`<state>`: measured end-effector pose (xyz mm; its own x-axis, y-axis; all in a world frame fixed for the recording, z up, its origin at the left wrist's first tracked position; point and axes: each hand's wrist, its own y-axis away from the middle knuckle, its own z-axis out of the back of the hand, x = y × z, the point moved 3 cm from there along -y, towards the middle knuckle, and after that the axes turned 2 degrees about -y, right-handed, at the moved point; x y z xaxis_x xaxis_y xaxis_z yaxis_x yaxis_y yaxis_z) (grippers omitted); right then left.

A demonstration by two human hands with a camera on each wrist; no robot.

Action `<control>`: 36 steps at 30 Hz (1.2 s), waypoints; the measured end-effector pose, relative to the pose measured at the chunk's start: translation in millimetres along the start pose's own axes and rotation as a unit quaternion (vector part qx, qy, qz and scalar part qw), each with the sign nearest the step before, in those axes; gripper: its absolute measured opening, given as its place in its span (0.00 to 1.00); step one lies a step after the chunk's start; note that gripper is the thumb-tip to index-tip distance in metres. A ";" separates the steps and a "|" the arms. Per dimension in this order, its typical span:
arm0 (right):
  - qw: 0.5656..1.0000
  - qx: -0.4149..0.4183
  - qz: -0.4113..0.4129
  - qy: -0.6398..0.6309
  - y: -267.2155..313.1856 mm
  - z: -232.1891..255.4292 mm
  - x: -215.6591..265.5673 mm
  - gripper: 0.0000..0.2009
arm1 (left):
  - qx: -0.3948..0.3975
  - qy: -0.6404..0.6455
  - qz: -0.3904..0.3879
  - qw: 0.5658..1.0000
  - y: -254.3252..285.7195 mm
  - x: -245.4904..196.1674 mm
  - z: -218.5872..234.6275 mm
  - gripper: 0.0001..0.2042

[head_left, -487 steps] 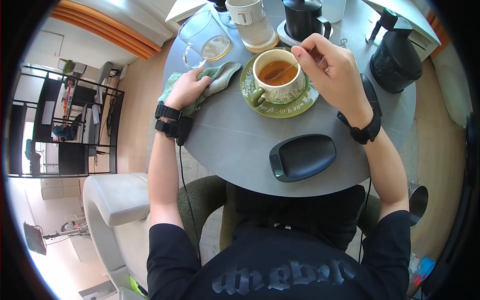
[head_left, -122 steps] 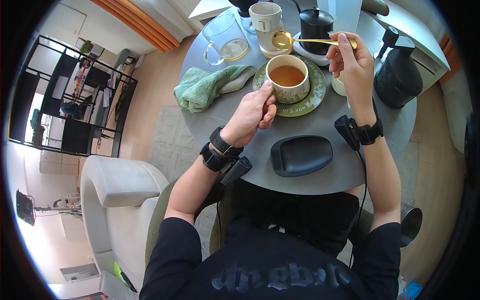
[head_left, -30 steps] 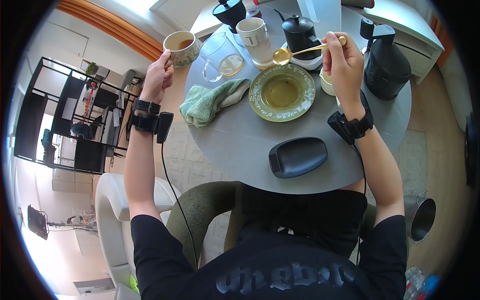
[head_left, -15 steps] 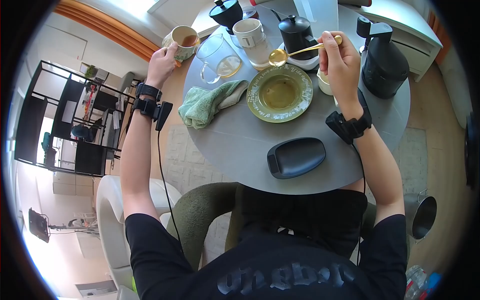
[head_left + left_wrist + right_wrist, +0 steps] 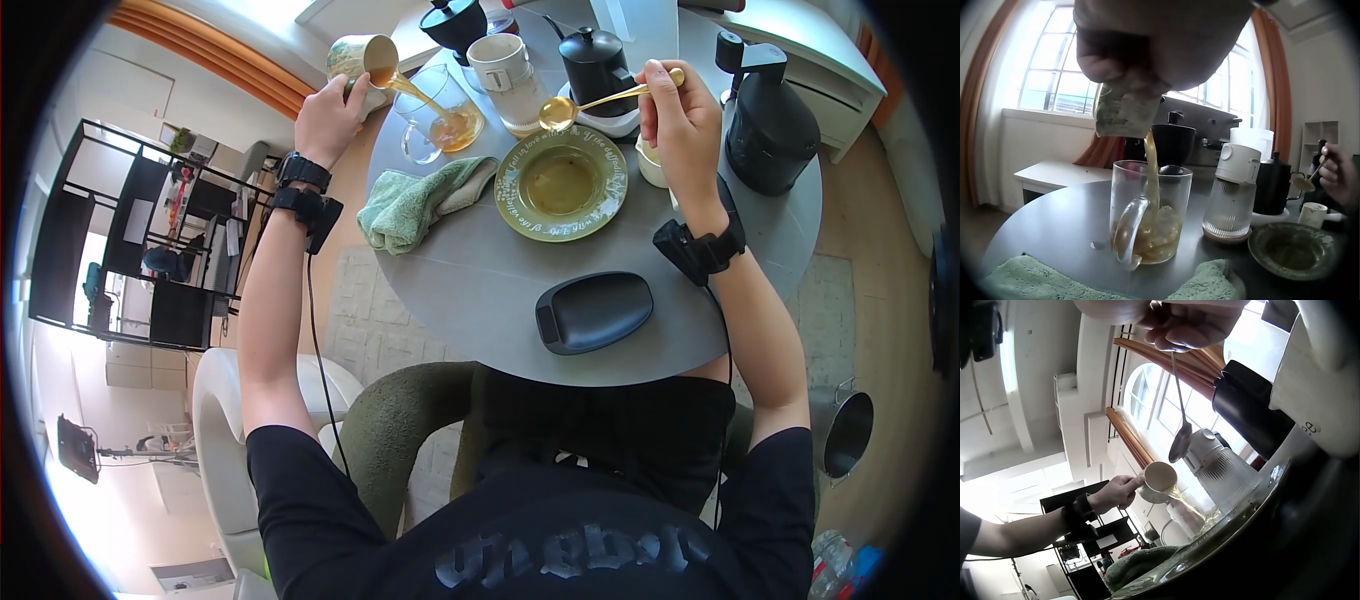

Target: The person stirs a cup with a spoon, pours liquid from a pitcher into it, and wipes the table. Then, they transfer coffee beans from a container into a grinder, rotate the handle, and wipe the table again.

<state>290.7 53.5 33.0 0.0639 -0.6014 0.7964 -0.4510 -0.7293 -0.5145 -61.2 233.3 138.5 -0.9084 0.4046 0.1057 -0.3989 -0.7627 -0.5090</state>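
My left hand (image 5: 328,122) grips the patterned cup (image 5: 348,60) by its handle side and tips it over the glass mug (image 5: 1124,209). A stream of amber tea (image 5: 1152,159) falls from the cup's rim into the mug, where it swirls and bubbles at the bottom. My right hand (image 5: 684,135) pinches the end of a gold spoon (image 5: 615,98), its bowl hanging over the far rim of the green saucer (image 5: 512,208). A little liquid shows in the saucer. Left of it lies a crumpled green towel (image 5: 415,208), close to the mug's handle.
A ribbed glass carafe with a white dripper (image 5: 500,65) stands beside the mug. Behind the saucer is a black kettle (image 5: 592,62); a small cream cup (image 5: 650,165) and black grinder-like appliance (image 5: 772,130) stand right. A black tray (image 5: 595,312) lies near the front edge.
My left hand has carried the cup left from the saucer, then tilted it rightward; tea now runs into the glass mug. The right hand holds the spoon nearly still.
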 end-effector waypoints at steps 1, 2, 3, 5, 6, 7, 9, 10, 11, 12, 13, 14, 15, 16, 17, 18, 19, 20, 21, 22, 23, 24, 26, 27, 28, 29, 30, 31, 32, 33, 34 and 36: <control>1.000 0.001 0.000 0.000 -0.2 0.2 -0.1 0.13 | 0.001 -0.022 -0.002 1.000 0.9 -4.4 2.2 0.24; 1.000 0.002 -0.001 0.001 -0.2 0.4 -0.2 0.12 | 0.002 -0.043 -0.004 0.999 2.8 -9.3 4.4 0.24; 1.000 0.001 -0.003 0.000 -0.3 0.4 -0.3 0.12 | 0.002 -0.065 -0.006 0.998 4.8 -13.7 6.0 0.24; 1.000 0.000 -0.007 -0.001 -0.3 0.2 -0.5 0.13 | -0.004 -0.098 -0.033 0.995 8.4 -18.4 5.3 0.22; 1.000 0.002 -0.005 0.000 -0.3 0.1 -0.4 0.13 | -0.007 -0.114 -0.046 0.992 10.0 -20.5 4.5 0.22; 1.000 0.004 -0.004 0.000 -0.3 0.3 -0.3 0.13 | -0.007 -0.133 -0.061 0.989 11.9 -23.1 3.7 0.21; 1.000 0.005 -0.004 -0.001 -0.1 0.2 -0.7 0.13 | -0.007 -0.171 -0.090 0.981 15.8 -27.1 2.0 0.20; 1.000 0.005 -0.006 -0.004 0.0 -0.1 -1.1 0.13 | -0.005 -0.181 -0.102 0.978 17.6 -27.6 0.6 0.20; 1.000 0.004 -0.007 -0.006 0.0 -0.4 -1.5 0.13 | -0.004 -0.191 -0.113 0.975 19.1 -27.9 -1.1 0.20; 1.000 0.005 -0.009 -0.006 -0.1 -0.5 -1.7 0.13 | -0.002 -0.201 -0.125 0.972 20.1 -29.2 -2.0 0.19; 1.000 0.005 -0.011 -0.007 -0.1 -0.4 -1.9 0.13 | -0.003 -0.202 -0.125 0.971 20.8 -30.2 -1.7 0.19; 1.000 0.006 -0.012 -0.007 0.0 -0.2 -1.9 0.13 | -0.003 -0.203 -0.124 0.971 21.6 -31.6 -0.6 0.20; 1.000 0.005 -0.012 -0.005 0.2 -0.1 -1.9 0.13 | -0.004 -0.204 -0.123 0.971 22.5 -33.1 1.0 0.20; 1.000 0.005 -0.012 -0.004 0.3 -0.1 -1.8 0.13 | -0.016 -0.189 -0.117 0.975 23.5 -34.7 3.8 0.20; 1.000 0.004 -0.012 -0.002 0.3 -0.4 -1.9 0.13 | -0.028 -0.174 -0.111 0.978 24.5 -36.5 6.7 0.20; 1.000 0.006 -0.012 -0.001 0.2 -0.6 -2.1 0.13 | -0.039 -0.159 -0.104 0.981 25.2 -37.7 9.2 0.20; 1.000 0.008 -0.012 0.000 0.3 -0.3 -2.3 0.13 | -0.055 -0.116 -0.095 0.987 25.7 -37.9 11.2 0.20; 1.000 0.010 -0.013 0.002 0.4 -0.2 -2.6 0.13 | -0.070 -0.073 -0.084 0.991 26.4 -37.5 12.9 0.20; 1.000 0.011 -0.012 0.002 0.5 -0.2 -2.7 0.13 | -0.084 -0.029 -0.073 0.993 27.1 -37.8 15.5 0.20; 1.000 0.013 -0.012 0.003 0.3 0.1 -2.8 0.13 | -0.076 0.074 -0.047 0.993 28.1 -38.0 17.5 0.20; 1.000 0.013 -0.012 0.004 0.2 0.2 -2.9 0.13 | -0.066 0.176 -0.020 0.982 30.1 -39.7 20.0 0.20; 1.000 0.012 -0.011 0.006 0.2 0.1 -2.7 0.13 | -0.055 0.276 0.007 0.960 32.8 -43.0 23.1 0.20; 1.000 0.009 -0.010 0.010 0.8 -0.5 -2.4 0.13 | 0.013 0.445 0.107 0.889 43.7 -54.9 33.4 0.20; 1.000 0.007 -0.007 0.008 1.2 -0.8 -1.9 0.13 | 0.047 0.523 0.156 0.837 52.1 -61.2 34.2 0.20; 1.000 0.005 -0.003 0.006 1.3 -1.2 -1.1 0.13 | 0.069 0.563 0.170 0.806 59.9 -66.6 31.9 0.18; 1.000 0.003 0.001 0.003 1.7 -0.9 -0.7 0.13 | 0.091 0.601 0.184 0.773 67.0 -72.1 29.4 0.17; 1.000 0.000 0.005 0.005 1.9 -0.5 -0.7 0.13 | 0.111 0.637 0.198 0.737 74.0 -77.7 27.3 0.15; 1.000 -0.003 0.008 0.007 1.8 -0.3 -0.6 0.13 | 0.147 0.637 0.221 0.724 81.6 -84.2 23.8 0.15; 1.000 -0.005 0.013 0.008 1.4 -0.1 -0.5 0.13 | 0.169 0.641 0.234 0.711 89.6 -92.4 21.3 0.16; 1.000 -0.007 0.012 0.009 1.6 -0.4 0.0 0.13 | 0.189 0.638 0.244 0.705 97.7 -100.4 19.4 0.17; 1.000 -0.008 0.012 0.009 2.5 -0.8 0.7 0.12 | 0.209 0.635 0.253 0.699 105.5 -108.0 16.7 0.18; 1.000 -0.015 0.017 0.005 3.5 -0.3 1.3 0.12 | 0.246 0.646 0.256 0.676 119.6 -120.1 6.8 0.20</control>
<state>288.9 50.3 32.4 0.0384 -0.6222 0.7819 -0.4788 -0.6982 -0.5321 -0.7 90.0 70.8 -0.2030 -0.1155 -0.9723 -0.3562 -0.9163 0.1832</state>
